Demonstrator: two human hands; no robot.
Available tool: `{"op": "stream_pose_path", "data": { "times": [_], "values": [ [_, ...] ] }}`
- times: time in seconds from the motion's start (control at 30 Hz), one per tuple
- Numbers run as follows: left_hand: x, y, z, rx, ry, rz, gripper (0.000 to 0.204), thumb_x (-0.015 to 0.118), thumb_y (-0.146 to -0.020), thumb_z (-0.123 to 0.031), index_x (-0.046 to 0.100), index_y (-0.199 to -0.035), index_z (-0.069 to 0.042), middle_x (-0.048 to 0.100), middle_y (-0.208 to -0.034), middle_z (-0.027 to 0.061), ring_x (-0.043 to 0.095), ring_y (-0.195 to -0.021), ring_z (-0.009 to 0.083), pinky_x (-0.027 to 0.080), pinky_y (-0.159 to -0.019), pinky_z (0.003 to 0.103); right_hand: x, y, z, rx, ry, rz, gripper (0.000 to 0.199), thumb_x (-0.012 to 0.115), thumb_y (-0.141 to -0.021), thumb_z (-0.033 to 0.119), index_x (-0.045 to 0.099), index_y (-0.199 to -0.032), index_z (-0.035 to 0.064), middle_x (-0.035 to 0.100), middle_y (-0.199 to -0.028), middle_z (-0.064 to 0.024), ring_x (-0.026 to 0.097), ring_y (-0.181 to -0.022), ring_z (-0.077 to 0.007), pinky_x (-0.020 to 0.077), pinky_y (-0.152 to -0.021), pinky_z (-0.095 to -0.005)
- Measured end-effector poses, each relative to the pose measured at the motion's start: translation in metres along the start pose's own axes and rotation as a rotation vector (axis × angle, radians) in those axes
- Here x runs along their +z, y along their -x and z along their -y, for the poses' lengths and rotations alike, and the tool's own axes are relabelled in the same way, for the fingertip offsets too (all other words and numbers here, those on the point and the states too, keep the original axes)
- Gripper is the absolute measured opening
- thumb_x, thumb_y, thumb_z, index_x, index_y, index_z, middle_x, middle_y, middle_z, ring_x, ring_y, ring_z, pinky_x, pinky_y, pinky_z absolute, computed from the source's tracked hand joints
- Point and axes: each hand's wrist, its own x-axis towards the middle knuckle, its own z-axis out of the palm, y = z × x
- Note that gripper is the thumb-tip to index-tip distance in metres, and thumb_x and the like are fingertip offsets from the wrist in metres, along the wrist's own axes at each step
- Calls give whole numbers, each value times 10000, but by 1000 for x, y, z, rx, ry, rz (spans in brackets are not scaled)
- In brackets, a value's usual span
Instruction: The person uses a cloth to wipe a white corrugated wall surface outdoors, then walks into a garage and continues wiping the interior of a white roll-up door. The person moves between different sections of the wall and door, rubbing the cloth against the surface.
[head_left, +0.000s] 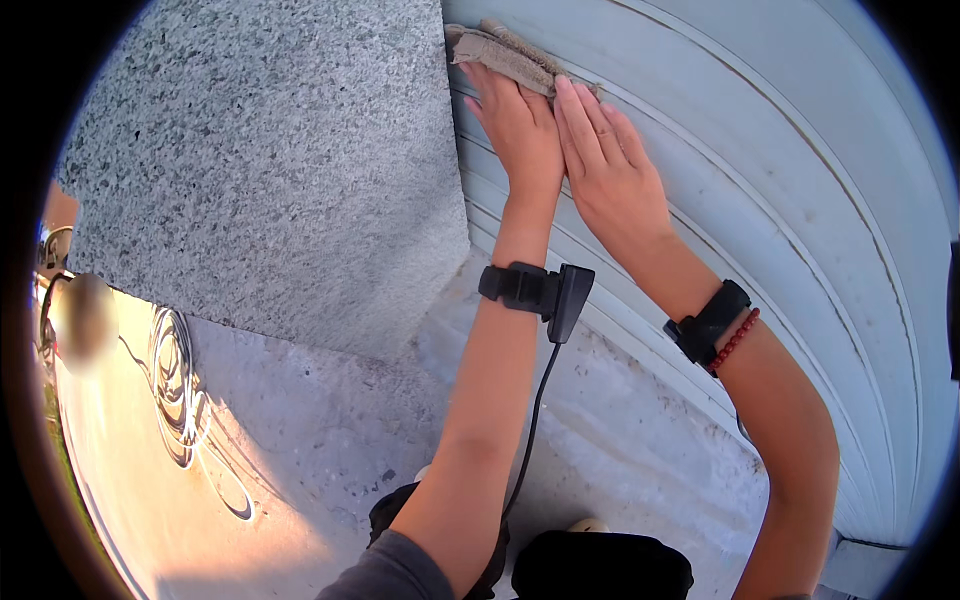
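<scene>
- Left hand (520,125): laid flat, palm down, fingers extended; the fingertips press on the lower edge of the cloth (505,55); nothing is clenched in it
- Right hand (610,165): laid flat just beside the left hand, touching it along the index finger; its fingertips rest on the right end of the cloth; fingers straight, not curled
- Cloth: a folded grey-beige rag, pinned by both hands against the ribbed shutter (760,150), close to the corner where the shutter meets the granite pillar (270,170)
- Ribbed shutter: pale blue-grey horizontal slats, curved by the lens, filling the right side of the view
- Granite pillar: speckled grey stone block, left of the hands, its edge touching the shutter
- Left wrist: a black strap with a small black unit (540,290); a black cable (530,430) hangs from it toward the body
- Right wrist: a black band (710,320) and a red bead bracelet (735,342) side by side
- Concrete floor (330,420): grey, partly sunlit at lower left
- Coiled hose (185,400): lies on the floor well apart from the hands; possibly a wire, the view there is too distorted to confirm
</scene>
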Motion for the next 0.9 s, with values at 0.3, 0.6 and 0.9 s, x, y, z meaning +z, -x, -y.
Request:
{"op": "stream_pose_path", "data": {
  "times": [0.3,0.6,0.9],
  "values": [
    [-11,1,17,139,-107,157,380,331,-912,-183,372,-1252,-19,251,-1378,206,167,-1296,407,165,-999,589,27,-17,-5,-53,130,-99,516,476,-799,216,391,-1285,62,253,-1408,-83,244,-1296,-203,190,-1074,-331],
    [2,20,-3,0,-117,153,405,305,-910,-175,326,-1271,9,190,-1409,217,69,-1324,398,13,-1016,593,23,-2,-19,-50,114,-100,472,478,-785,204,451,-1236,63,326,-1372,-72,282,-1279,-191,198,-1071,-323],
    [21,53,-40,17,-60,189,474,293,-899,-159,226,-1322,45,100,-1421,253,25,-1324,411,27,-1024,568,2,40,-40,84,137,-82,452,454,-790,171,464,-1235,93,363,-1357,16,362,-1233,-114,248,-1027,-293]
  ]
}}
